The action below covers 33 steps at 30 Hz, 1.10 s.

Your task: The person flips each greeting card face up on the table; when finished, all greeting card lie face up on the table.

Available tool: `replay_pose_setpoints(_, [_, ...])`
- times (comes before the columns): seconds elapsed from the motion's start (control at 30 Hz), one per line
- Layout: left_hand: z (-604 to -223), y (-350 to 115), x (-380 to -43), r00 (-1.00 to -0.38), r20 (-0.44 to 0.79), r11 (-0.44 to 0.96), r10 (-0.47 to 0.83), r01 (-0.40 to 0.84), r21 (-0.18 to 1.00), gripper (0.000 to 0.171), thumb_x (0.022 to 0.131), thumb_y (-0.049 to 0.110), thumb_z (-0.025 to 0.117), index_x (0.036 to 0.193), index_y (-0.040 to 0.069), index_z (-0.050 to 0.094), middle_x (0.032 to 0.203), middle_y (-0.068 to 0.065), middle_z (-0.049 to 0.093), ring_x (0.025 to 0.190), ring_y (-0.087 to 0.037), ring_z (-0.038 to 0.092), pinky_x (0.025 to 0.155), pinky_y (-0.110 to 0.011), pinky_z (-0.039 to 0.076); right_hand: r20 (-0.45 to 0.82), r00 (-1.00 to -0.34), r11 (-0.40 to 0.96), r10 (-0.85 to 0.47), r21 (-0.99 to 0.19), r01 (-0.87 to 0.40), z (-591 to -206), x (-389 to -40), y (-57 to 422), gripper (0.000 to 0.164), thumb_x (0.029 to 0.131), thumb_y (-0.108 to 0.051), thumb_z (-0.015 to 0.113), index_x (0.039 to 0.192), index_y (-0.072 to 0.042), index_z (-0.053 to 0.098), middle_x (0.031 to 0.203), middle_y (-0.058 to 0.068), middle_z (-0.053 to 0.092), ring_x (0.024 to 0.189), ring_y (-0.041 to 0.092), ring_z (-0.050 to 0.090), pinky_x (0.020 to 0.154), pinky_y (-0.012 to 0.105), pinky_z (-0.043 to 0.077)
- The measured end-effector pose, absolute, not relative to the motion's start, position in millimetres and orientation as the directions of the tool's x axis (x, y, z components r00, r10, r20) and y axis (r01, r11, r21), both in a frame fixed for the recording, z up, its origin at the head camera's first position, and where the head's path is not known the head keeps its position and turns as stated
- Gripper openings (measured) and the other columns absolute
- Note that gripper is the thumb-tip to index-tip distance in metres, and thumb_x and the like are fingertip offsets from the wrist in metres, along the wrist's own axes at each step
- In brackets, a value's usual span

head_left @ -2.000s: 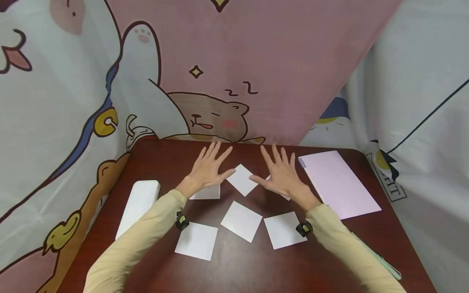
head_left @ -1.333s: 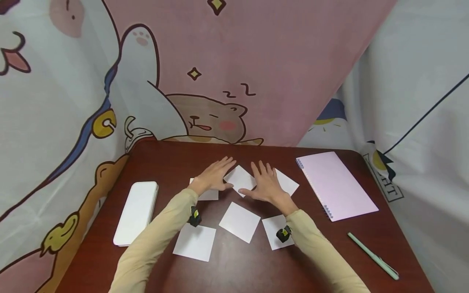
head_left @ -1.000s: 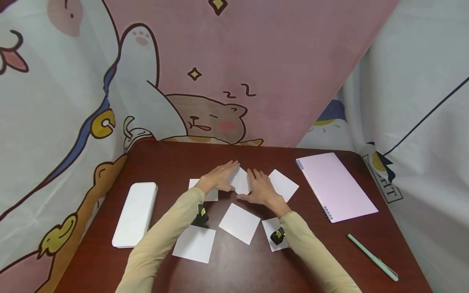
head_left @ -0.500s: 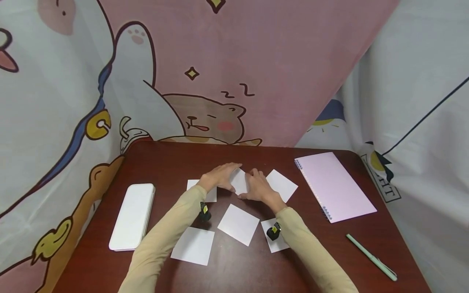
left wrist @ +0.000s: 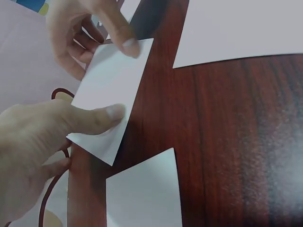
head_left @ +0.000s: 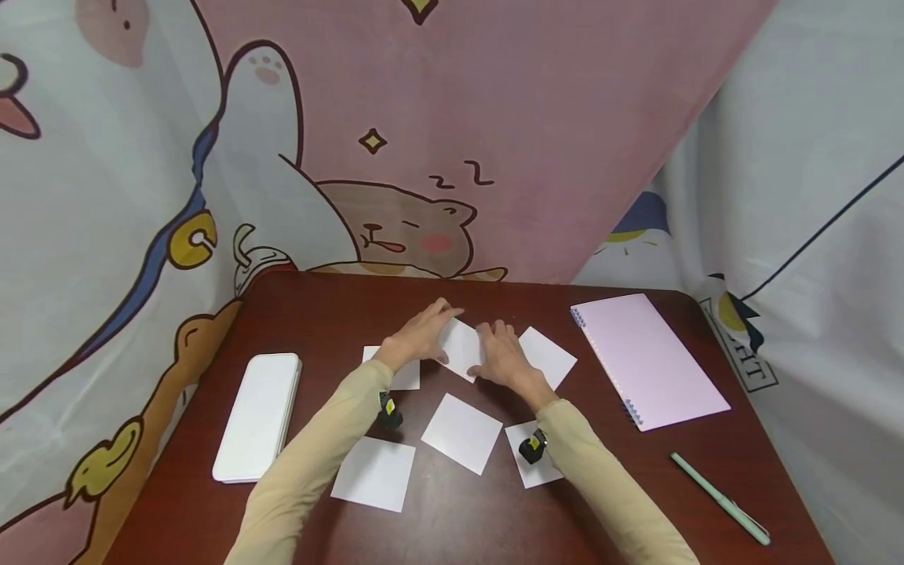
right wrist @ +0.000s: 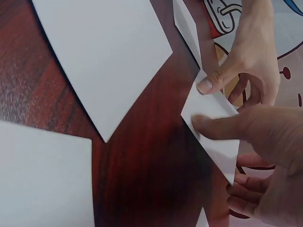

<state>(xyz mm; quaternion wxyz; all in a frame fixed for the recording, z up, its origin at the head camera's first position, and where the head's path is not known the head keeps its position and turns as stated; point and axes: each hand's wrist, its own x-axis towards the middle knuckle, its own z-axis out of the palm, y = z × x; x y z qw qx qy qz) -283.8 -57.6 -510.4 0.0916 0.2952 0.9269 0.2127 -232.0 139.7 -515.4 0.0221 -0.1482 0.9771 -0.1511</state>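
A white square of paper (head_left: 461, 350) at the back middle of the table lies between both hands. My left hand (head_left: 418, 336) pinches its left side, the thumb on top and the fingers behind the far edge. On its right side my right hand (head_left: 504, 357) pinches it too, with the thumb (right wrist: 210, 126) pressed on its face and the fingers curled beyond the edge. In the left wrist view the paper (left wrist: 106, 85) looks tilted, its near edge over the wood. The fingertips behind the paper are partly hidden.
More white squares lie around: back left (head_left: 407, 377), back right (head_left: 548, 357), front left (head_left: 374, 475), front middle (head_left: 462, 433) and front right, where one card (head_left: 542, 471) is partly under the right wrist. A white case (head_left: 257, 416) stands left; a pink spiral notebook (head_left: 650, 361) and green pen (head_left: 720, 498) lie right.
Both hands, earlier spread open near the back edge, have come down and inward to the middle paper. Their fingers have curled round its sides. The other papers have stayed put.
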Motion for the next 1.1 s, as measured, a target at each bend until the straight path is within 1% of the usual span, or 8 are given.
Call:
replay_pose_setpoints(0.13, [-506.9,-62.9,-284.5,-0.838,0.025,0.742,0.545,0.496,0.452,0.078,0.079,0.006,0.086,0.148,0.011,0.051,0.136,-0.006,0.046,0.115,-0.022,0.054,0.095,-0.034,0.053,0.072,-0.955,0.893,-0.289,-0.340,-0.296,-509.1,-235.3,143.6,0.060,0.080,-0.019,0.087,0.127,0.001,0.056,0.113,0.022,0.055,0.100,0.036,0.055,0.084,0.048,0.051])
replay_pose_setpoints(0.27, [-503.2,-68.7,-283.4,-0.844,0.095,0.725,0.528,0.505,0.469,0.049,0.087,0.002,0.076,0.135,0.009,0.064,0.126,-0.004,0.053,0.102,-0.019,0.058,0.083,-0.031,0.053,0.130,-0.947,0.870,-0.294,-0.374,-0.321,-503.6,-235.3,148.7,0.037,0.085,-0.009,0.078,0.117,0.001,0.062,0.105,0.019,0.059,0.095,0.034,0.060,0.080,0.047,0.054])
replay_pose_setpoints(0.37, [-500.7,-72.6,-282.6,-0.837,0.144,0.701,0.528,0.525,0.482,0.035,0.091,0.001,0.071,0.124,0.008,0.071,0.115,-0.004,0.058,0.096,-0.018,0.060,0.080,-0.030,0.053,0.154,-0.944,0.855,-0.293,-0.399,-0.331,-499.0,-234.4,151.9,0.024,0.088,-0.005,0.072,0.110,0.001,0.066,0.098,0.016,0.062,0.088,0.031,0.064,0.075,0.045,0.056])
replay_pose_setpoints(0.47, [-497.7,-75.4,-282.3,-0.828,0.198,0.682,0.525,0.548,0.483,0.025,0.092,0.002,0.071,0.115,0.008,0.075,0.105,-0.003,0.062,0.092,-0.017,0.062,0.080,-0.029,0.054,0.191,-0.935,0.836,-0.298,-0.422,-0.352,-493.4,-234.7,154.3,0.015,0.089,-0.002,0.068,0.105,0.001,0.069,0.093,0.013,0.062,0.080,0.027,0.063,0.070,0.042,0.056])
replay_pose_setpoints(0.63, [-490.5,-78.6,-278.4,-0.824,0.242,0.657,0.513,0.558,0.506,0.014,0.092,0.004,0.072,0.104,0.008,0.078,0.093,-0.001,0.065,0.086,-0.014,0.063,0.076,-0.028,0.055,0.278,-0.905,0.803,-0.320,-0.427,-0.416,-482.6,-234.7,158.9,0.008,0.089,0.002,0.069,0.097,-0.001,0.070,0.089,0.013,0.064,0.077,0.024,0.063,0.069,0.039,0.056])
replay_pose_setpoints(0.8, [-483.8,-82.3,-268.1,-0.819,0.233,0.642,0.524,0.559,0.525,0.013,0.091,0.001,0.072,0.099,0.007,0.079,0.089,0.000,0.065,0.079,-0.013,0.061,0.071,-0.027,0.054,0.353,-0.869,0.786,-0.347,-0.397,-0.474,-476.3,-232.5,164.0,0.009,0.085,0.002,0.074,0.090,-0.004,0.071,0.085,0.009,0.064,0.077,0.023,0.067,0.069,0.038,0.058])
replay_pose_setpoints(1.0, [-488.7,-86.6,-257.5,-0.807,0.187,0.658,0.560,0.571,0.491,0.014,0.088,0.001,0.074,0.096,0.011,0.081,0.087,0.005,0.066,0.079,-0.010,0.061,0.071,-0.026,0.052,0.359,-0.827,0.766,-0.433,-0.338,-0.547,-484.6,-227.2,167.6,0.011,0.082,0.003,0.077,0.087,-0.007,0.074,0.079,0.004,0.065,0.070,0.016,0.063,0.064,0.033,0.055])
replay_pose_setpoints(1.1, [-494.8,-86.7,-255.0,-0.802,0.170,0.666,0.573,0.576,0.474,0.015,0.087,0.002,0.075,0.094,0.013,0.082,0.083,0.006,0.064,0.076,-0.010,0.060,0.070,-0.026,0.050,0.357,-0.799,0.745,-0.483,-0.312,-0.590,-492.7,-226.8,169.3,0.011,0.082,0.002,0.079,0.087,-0.008,0.076,0.078,0.003,0.066,0.070,0.017,0.064,0.065,0.033,0.056])
